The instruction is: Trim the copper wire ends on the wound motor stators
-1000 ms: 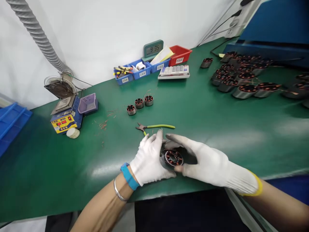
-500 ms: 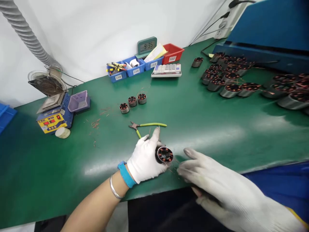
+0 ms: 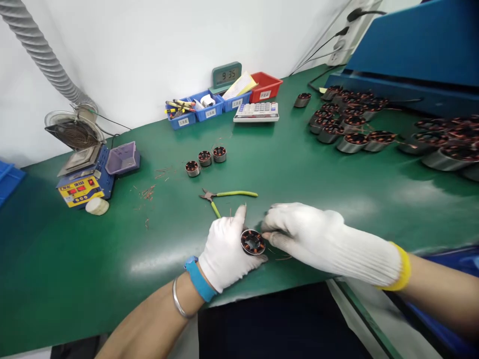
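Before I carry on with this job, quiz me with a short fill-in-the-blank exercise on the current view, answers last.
The left hand grips a wound core; the right hand has a cuff coloured ____. Beyond the pliers, the number of cores in a short row is ____. The clock reads ____. The rightmost bin is coloured ____.

Missing words: yellow; three; 9:35; red.

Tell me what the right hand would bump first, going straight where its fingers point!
The white-gloved right hand would probably bump the round metal ring with black and copper insides, which the white-gloved left hand holds. They look almost touching, but depth is unclear.
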A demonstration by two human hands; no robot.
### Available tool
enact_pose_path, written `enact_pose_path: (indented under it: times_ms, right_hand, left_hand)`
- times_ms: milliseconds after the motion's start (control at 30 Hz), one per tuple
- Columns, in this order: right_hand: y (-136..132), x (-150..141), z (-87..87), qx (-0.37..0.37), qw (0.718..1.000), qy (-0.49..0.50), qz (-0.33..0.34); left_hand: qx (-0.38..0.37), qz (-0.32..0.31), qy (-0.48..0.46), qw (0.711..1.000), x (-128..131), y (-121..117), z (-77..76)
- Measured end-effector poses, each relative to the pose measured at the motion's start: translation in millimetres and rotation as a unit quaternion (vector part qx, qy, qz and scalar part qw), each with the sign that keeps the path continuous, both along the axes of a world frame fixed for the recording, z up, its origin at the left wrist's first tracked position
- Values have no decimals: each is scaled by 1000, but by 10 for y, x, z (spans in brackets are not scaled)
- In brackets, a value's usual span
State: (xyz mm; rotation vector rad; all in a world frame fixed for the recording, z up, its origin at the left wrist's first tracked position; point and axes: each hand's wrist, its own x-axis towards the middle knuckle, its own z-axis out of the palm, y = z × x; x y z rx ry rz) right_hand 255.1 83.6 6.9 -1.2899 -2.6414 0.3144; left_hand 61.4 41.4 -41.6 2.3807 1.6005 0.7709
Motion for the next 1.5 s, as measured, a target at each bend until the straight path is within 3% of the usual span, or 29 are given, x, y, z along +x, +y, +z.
enact_pose_path:
  times_ms: [100,200,400,600,767,967,1200,1267,1333,1400,1500]
  right_hand:
    - [90,-52,12,-11,1000,0,11]
    - [178,-90,13,-30,999,-13,-22]
    - [206,-51,-12,-121,990,-38,-66]
    - [238,-134,-15,-79,996,-20,-24]
    - [265,-130,-57,-96,994,-24,-57]
    - [267,-205,-47,-46,997,-36,-47]
    - [55,292,-96,-71,992,-55,-89]
    - [-65,406,-92,-23,995,-18,-95]
    - [-184,439,-70,87,994,48,-52]
    - [-301,404,-61,189,977,85,47]
    - [-467,317,-156,230,958,30,168]
  left_hand:
    - [-20,1,-3,1000,2,-13,26]
    - [-36,-18,-18,999,-9,-21,63]
    - [-54,-70,-32,996,-43,-12,85]
    - [-44,-102,-32,993,-83,-20,37]
    - [-52,-123,-13,991,-88,1,87]
    - [-62,-128,-24,989,-55,9,154]
    - [2,-113,-2,994,-39,-30,32]
    - [-3,-97,1,995,-20,-49,23]
    - [-8,-79,-2,997,-5,-66,25]
    - [-7,-69,-6,998,2,-76,26]
    - [2,-65,-7,998,3,-78,18]
